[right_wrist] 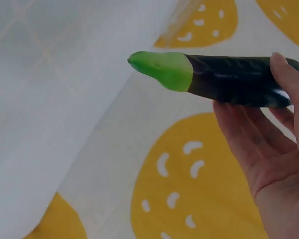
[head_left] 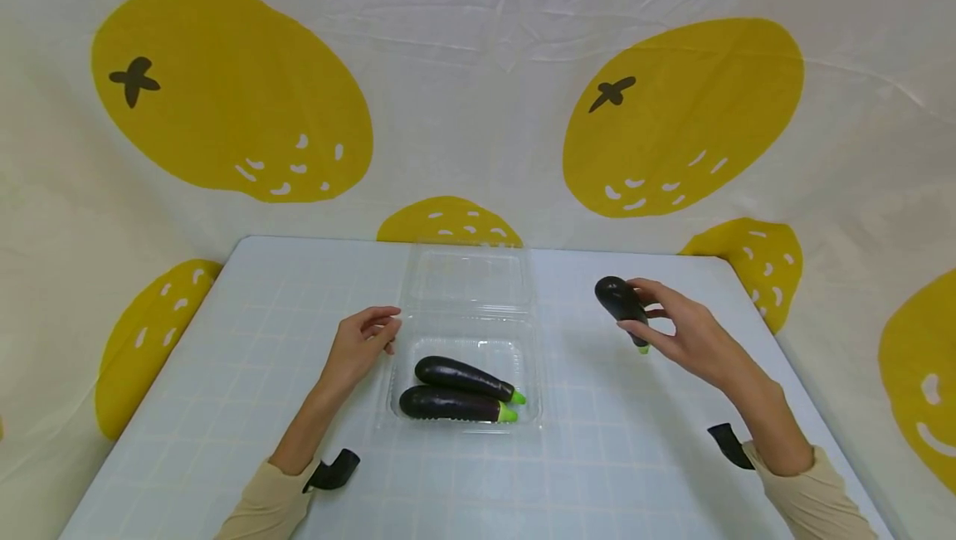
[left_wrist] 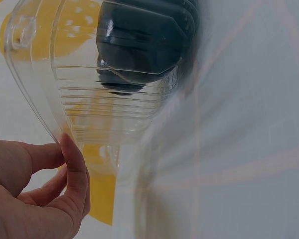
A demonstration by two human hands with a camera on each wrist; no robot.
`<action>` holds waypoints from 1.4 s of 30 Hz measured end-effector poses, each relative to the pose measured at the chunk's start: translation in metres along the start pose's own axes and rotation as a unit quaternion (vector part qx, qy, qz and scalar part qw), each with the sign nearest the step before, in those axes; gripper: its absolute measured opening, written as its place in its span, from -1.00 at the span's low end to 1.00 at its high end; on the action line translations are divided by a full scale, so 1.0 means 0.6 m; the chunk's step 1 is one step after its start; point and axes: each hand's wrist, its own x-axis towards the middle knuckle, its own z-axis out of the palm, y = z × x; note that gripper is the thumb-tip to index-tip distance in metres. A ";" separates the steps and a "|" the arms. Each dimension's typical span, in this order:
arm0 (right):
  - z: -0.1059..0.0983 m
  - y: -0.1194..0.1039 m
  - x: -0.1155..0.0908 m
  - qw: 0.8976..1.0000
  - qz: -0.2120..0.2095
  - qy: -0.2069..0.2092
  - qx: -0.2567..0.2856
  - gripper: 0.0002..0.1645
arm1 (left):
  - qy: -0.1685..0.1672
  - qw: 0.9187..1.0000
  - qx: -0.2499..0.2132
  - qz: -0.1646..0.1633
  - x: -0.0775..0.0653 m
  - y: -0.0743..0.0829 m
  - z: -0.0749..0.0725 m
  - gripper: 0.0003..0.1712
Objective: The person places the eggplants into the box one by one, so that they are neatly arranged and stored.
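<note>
My right hand [head_left: 690,333] holds a dark eggplant [head_left: 618,298] above the table's right side, thumb on one side and fingers on the other. Its bright green stem end [right_wrist: 164,69] points away from the palm in the right wrist view. An open clear plastic clamshell container [head_left: 529,374] stands mid-table. Two more eggplants lie side by side in it, the upper one [head_left: 463,376] and the lower one [head_left: 448,403], green ends to the right. At the container's left edge, my left hand [head_left: 358,345] pinches the rim [left_wrist: 42,124] between thumb and finger.
The container's hinged lid [head_left: 469,274] lies folded back toward the far edge of the white table [head_left: 299,274]. Behind the table hangs a pale cloth [head_left: 463,109] with large yellow fruit prints. Black straps [head_left: 336,469] show at both wrists.
</note>
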 end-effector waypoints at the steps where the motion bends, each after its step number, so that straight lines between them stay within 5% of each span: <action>1: 0.002 -0.003 0.003 1.000 -0.006 0.000 0.001 -0.20 | 0.000 1.000 0.000 0.000 0.000 0.000 0.000 -0.63; 42: 0.095 -0.131 0.123 0.986 -0.125 -0.072 0.080 -0.26 | -0.003 1.000 -0.027 0.010 -0.001 0.003 -0.002 -0.61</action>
